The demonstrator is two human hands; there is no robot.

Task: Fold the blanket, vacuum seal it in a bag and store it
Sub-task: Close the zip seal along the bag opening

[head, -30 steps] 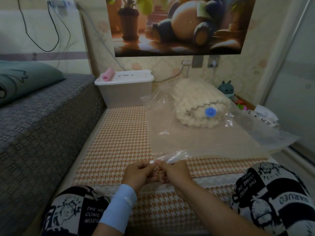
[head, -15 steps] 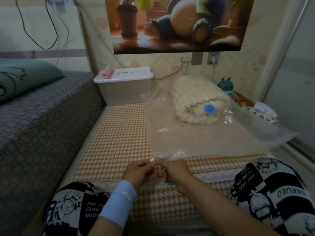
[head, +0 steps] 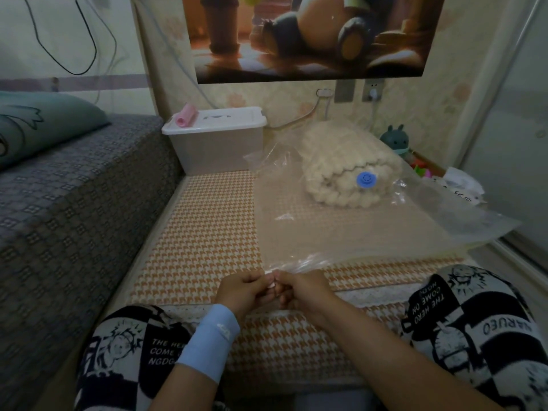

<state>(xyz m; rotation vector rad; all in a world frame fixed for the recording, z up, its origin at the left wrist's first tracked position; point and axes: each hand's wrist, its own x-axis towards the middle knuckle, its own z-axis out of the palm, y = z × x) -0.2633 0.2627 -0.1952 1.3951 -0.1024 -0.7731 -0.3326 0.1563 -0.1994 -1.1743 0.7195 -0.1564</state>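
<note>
Pinching the near left corner of the clear vacuum bag (head: 341, 232) with the left hand (head: 243, 292) and the right hand (head: 302, 290), both curled on the plastic and touching each other low over the houndstooth mat (head: 201, 232). Looking past them at the cream blanket (head: 335, 161), rolled up inside the bag's far end, with the blue valve (head: 367, 181) showing on its near face. Sitting beside the grey bed (head: 74, 188), facing a lidded storage box (head: 216, 146) carrying a pink roll (head: 185, 118) on top.
</note>
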